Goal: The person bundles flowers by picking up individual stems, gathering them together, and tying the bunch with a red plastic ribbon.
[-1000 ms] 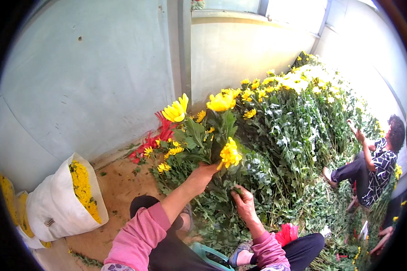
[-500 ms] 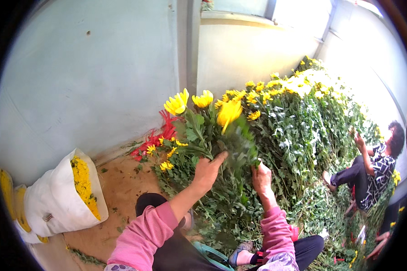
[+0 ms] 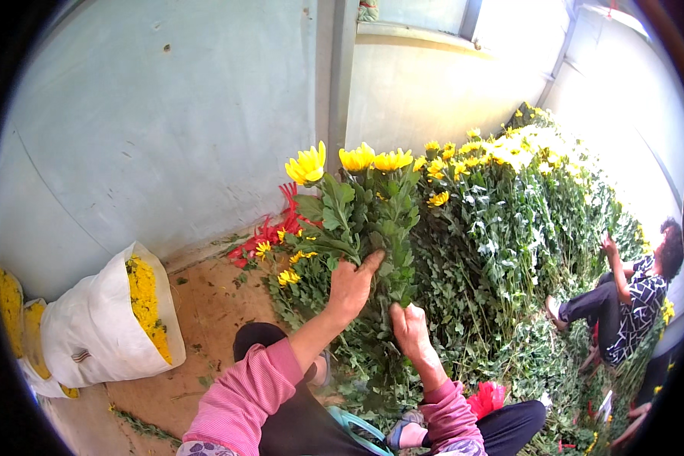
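Flower heap (image 3: 509,251), wrapped bundle (image 3: 106,327) on floor (image 3: 213,304)

The wrapped bundle (image 3: 110,323) lay left of my flower pile (image 3: 509,228); another person (image 3: 631,296) sat at its right.

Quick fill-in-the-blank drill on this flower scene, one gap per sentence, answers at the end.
1. The left hand grips a bunch of stems topped with ____ blooms.
2. The right hand rests among green ____ below the bunch.
3. The bundle on the floor at left is wrapped in ____ paper.
4. The other person sits at the ____ edge of the picture.

Missing words: yellow; leaves; white; right
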`<control>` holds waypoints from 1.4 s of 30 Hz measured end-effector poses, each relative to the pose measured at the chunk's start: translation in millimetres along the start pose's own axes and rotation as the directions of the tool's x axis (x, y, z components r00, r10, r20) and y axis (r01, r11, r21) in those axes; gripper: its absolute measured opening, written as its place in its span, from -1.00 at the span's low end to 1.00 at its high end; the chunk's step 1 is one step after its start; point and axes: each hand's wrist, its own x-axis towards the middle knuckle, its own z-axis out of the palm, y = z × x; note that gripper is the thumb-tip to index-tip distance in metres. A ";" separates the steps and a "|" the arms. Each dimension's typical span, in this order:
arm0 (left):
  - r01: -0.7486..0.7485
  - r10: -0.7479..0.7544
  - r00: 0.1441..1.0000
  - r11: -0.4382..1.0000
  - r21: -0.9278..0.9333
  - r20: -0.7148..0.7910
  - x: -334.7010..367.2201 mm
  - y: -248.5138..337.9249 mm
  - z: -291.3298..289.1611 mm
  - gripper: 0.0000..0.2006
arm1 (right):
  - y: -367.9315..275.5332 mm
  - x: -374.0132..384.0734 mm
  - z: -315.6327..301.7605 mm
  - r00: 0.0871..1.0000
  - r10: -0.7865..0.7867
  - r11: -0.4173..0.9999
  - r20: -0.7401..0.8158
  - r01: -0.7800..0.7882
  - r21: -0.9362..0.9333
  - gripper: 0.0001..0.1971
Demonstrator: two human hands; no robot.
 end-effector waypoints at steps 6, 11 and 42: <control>-0.124 0.120 0.992 0.975 0.186 0.032 2.3 -6.0 0.7 -0.53 | -12.0 -0.2 6.9 0.998 -0.062 0.997 -0.018 0.063 0.055 -0.73; 0.053 -0.031 0.974 0.994 -0.092 0.226 -2.5 15.4 -10.1 -0.59 | -32.6 1.1 -0.9 0.988 -0.150 0.989 0.037 0.150 -0.005 -0.66; 0.337 -0.379 0.925 0.826 -0.452 -0.002 -10.0 -25.5 -86.1 -0.51 | 18.9 -5.4 54.3 0.959 0.183 0.890 0.214 -0.254 0.377 -0.71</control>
